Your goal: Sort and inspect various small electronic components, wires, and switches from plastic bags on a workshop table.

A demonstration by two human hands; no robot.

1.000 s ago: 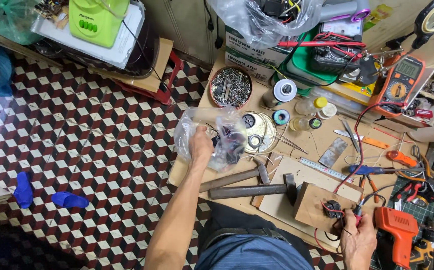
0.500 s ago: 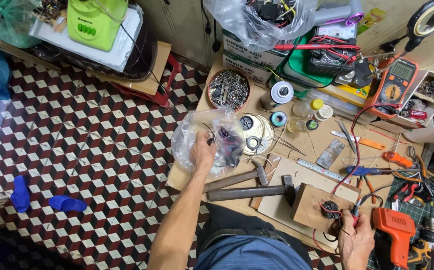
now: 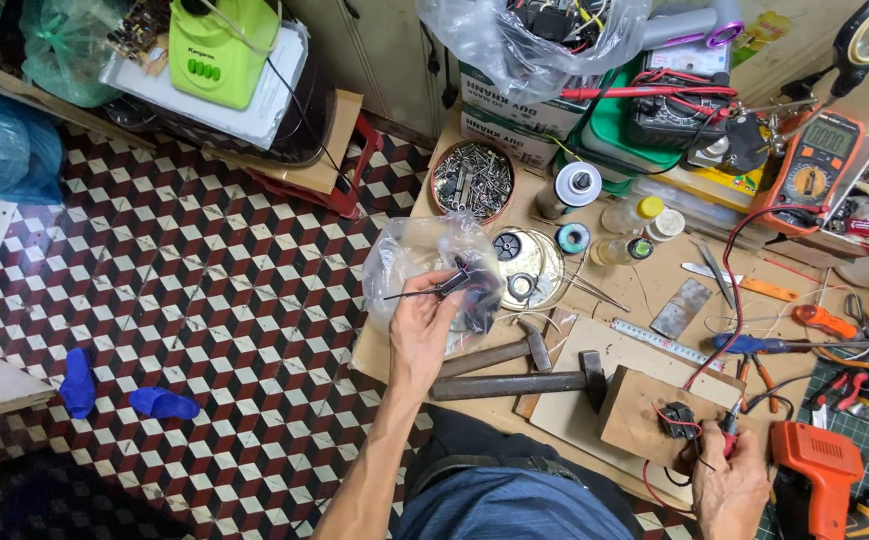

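My left hand (image 3: 423,325) is raised over the left end of the workbench, its fingers closed on a small black part with a thin lead (image 3: 452,285). Behind and around that part lies a crumpled clear plastic bag (image 3: 407,260) with dark parts inside. My right hand (image 3: 730,478) is at the bench's near edge, pinching a red-handled probe (image 3: 729,430) whose tip sits by a small black component with red wires (image 3: 677,420) on a wooden block (image 3: 655,412).
Two hammers (image 3: 515,370) lie between my hands. A round tin lid (image 3: 530,265) and a bowl of screws (image 3: 472,180) sit behind the bag. An orange multimeter (image 3: 820,160), an orange drill (image 3: 815,480), pliers and screwdrivers crowd the right. Tiled floor lies to the left.
My left hand has drawn the small black part up out of the plastic bag and turned slightly. My right hand has stayed on the probe at the wooden block.
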